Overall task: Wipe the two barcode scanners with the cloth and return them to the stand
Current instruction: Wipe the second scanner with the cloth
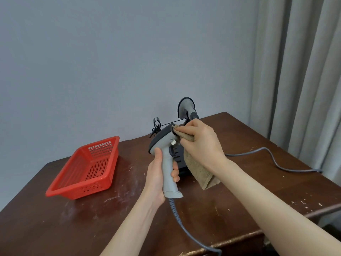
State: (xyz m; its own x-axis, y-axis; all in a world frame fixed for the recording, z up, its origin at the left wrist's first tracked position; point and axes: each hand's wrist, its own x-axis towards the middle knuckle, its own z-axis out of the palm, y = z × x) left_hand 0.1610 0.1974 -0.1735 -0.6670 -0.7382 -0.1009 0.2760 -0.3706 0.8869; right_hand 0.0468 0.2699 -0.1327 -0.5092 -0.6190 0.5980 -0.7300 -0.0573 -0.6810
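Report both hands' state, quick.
Left hand: closed, holding the scanner by its handle.
Right hand: closed, holding the cloth against the scanner's head.

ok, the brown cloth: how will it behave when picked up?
Probably floppy: the cloth hangs limp below the right hand, which bunches it against the scanner. Likely light, since one hand carries it. Its towel-like nap should grip, not slip.

The red perforated plastic basket sits on the dark wooden table, left of the black scanner stand. The grey pistol-grip barcode scanner is above the table, in front of the stand. The second grey scanner is behind, at the stand. The brown terry cloth touches the front scanner's right side.
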